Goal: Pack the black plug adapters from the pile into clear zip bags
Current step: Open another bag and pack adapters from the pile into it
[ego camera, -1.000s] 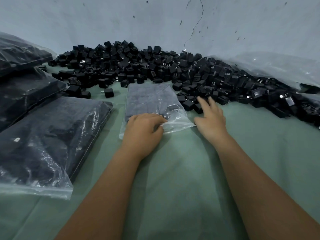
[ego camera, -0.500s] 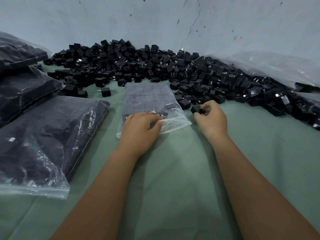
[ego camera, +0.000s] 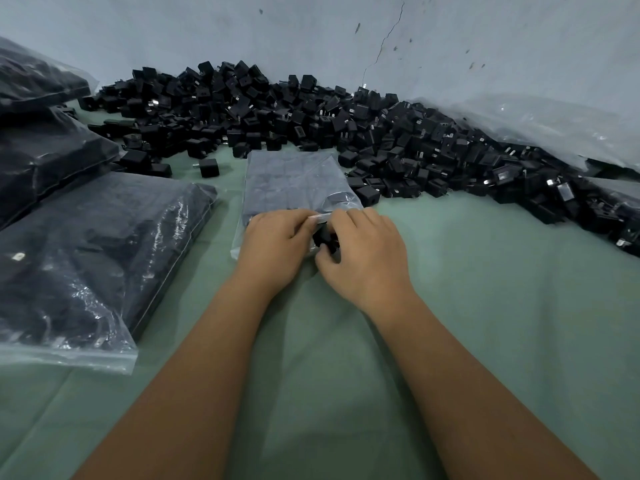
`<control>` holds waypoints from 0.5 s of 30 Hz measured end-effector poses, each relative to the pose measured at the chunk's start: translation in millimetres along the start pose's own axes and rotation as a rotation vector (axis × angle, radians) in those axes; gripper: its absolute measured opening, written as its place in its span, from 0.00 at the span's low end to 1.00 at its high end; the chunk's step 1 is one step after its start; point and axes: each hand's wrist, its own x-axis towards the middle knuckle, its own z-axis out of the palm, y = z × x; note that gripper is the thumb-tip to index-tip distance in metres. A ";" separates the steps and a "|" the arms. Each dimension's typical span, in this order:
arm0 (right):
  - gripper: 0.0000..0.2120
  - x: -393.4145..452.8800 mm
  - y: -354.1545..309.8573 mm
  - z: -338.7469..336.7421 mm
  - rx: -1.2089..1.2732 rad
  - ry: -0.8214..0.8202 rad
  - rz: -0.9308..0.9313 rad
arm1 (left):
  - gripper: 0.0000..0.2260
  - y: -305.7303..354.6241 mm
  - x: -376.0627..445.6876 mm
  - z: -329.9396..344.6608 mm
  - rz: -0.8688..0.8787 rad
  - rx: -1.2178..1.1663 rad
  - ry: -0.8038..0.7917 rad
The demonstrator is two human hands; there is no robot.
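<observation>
A clear zip bag [ego camera: 294, 181] lies flat on the green cloth, partly filled with rows of black adapters. My left hand [ego camera: 273, 247] pinches the bag's near open edge. My right hand [ego camera: 367, 254] grips a black plug adapter [ego camera: 323, 239] right at the bag's mouth, touching my left fingers. A long pile of black adapters [ego camera: 311, 123] stretches along the wall behind the bag and off to the right.
A filled bag [ego camera: 86, 258] lies at the left, with two more filled bags [ego camera: 45, 150] stacked beyond it. Crumpled clear plastic [ego camera: 540, 129] rests against the wall at the right. One loose adapter [ego camera: 209, 168] sits left of the open bag. Green cloth [ego camera: 485, 271] covers the surface.
My right hand picked an adapter from the pile's edge and carried it left to the bag's mouth. My left hand has stayed on the bag's opening.
</observation>
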 end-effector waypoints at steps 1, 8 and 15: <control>0.09 0.2 1.8 0.4 -0.072 0.003 -0.007 | 0.12 0.2 -0.1 0.5 0.003 0.001 0.005; 0.12 6.1 9.6 8.6 -0.225 0.012 0.130 | 0.12 -2.7 -0.4 1.1 0.044 0.038 -0.007; 0.21 19.6 28.0 27.0 -0.067 -0.086 0.396 | 0.17 -4.7 0.7 3.2 0.076 0.119 -0.028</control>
